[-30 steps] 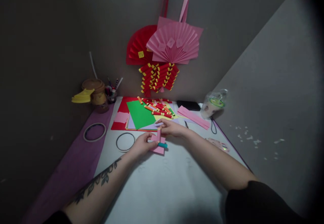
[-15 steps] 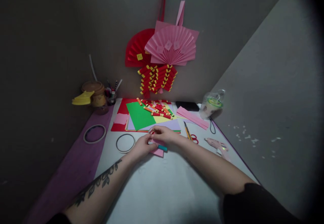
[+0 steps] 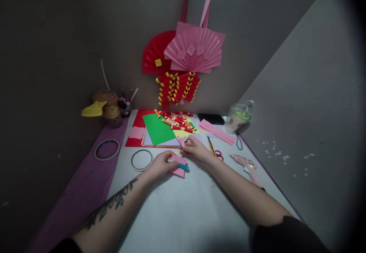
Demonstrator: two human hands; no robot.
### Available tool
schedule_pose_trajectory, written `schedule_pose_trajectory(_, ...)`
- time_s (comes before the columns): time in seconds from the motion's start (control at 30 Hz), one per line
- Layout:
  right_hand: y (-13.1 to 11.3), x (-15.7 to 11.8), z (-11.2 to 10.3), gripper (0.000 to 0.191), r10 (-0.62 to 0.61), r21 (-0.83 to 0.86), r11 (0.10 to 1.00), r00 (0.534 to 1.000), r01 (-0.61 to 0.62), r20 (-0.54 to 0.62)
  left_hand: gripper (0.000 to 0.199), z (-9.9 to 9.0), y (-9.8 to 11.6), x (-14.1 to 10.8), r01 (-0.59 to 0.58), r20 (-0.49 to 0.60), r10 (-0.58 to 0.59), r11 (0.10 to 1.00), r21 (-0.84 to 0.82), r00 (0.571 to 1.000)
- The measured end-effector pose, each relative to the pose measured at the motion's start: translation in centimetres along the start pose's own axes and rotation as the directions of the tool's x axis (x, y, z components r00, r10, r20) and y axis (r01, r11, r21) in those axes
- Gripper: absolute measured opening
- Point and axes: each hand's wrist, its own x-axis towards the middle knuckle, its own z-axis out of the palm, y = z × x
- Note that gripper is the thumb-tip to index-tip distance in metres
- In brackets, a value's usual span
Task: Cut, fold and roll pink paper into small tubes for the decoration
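My left hand (image 3: 165, 162) is closed in a pinch on a marker with a teal end (image 3: 183, 167). The same fingers also hold a pink paper piece (image 3: 177, 171), which lies under the marker. Up and to the right, just in front of the paper stack, my right hand (image 3: 193, 148) pinches a small pink and white piece (image 3: 180, 140); its exact kind is too small to tell. The fingertips of that hand partly cover it. Close to my left hand lies a roll of tape (image 3: 132, 160).
Coloured paper sheets (image 3: 157, 129) lie at the back, several small paper rolls (image 3: 183, 128) on top. Right of my right hand are a yellow cutter (image 3: 211, 145), red-handled scissors (image 3: 219, 154), pink strips (image 3: 217, 132) and a glue gun (image 3: 246, 162). Paper fans (image 3: 197, 47) hang on the wall.
My hands were together over the pink paper. The right hand has moved away to the right and slightly up with the small pink and white piece; the left has stayed with the marker.
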Motion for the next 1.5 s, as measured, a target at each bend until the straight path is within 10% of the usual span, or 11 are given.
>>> schedule_pose_trajectory(0.3,1.3,-2.0,0.4,0.091,0.049,0.157,0.987,0.993,-0.033,-0.103,0.025,-0.5,0.0,-0.1,-0.014,0.051,0.013,1.000,0.024,0.999)
schedule_pose_trajectory(0.8,1.1,-2.5,0.0,0.089,0.055,-0.058,0.997,0.997,-0.058,-0.057,0.068,-0.5,-0.7,0.0,0.085,-0.053,-0.093,0.986,-0.143,0.994)
schedule_pose_trajectory(1.5,1.1,-2.5,-0.5,0.085,0.071,-0.149,0.986,0.997,-0.073,-0.018,0.066,-0.5,-1.0,0.1,0.075,-0.018,-0.077,0.994,-0.078,0.997)
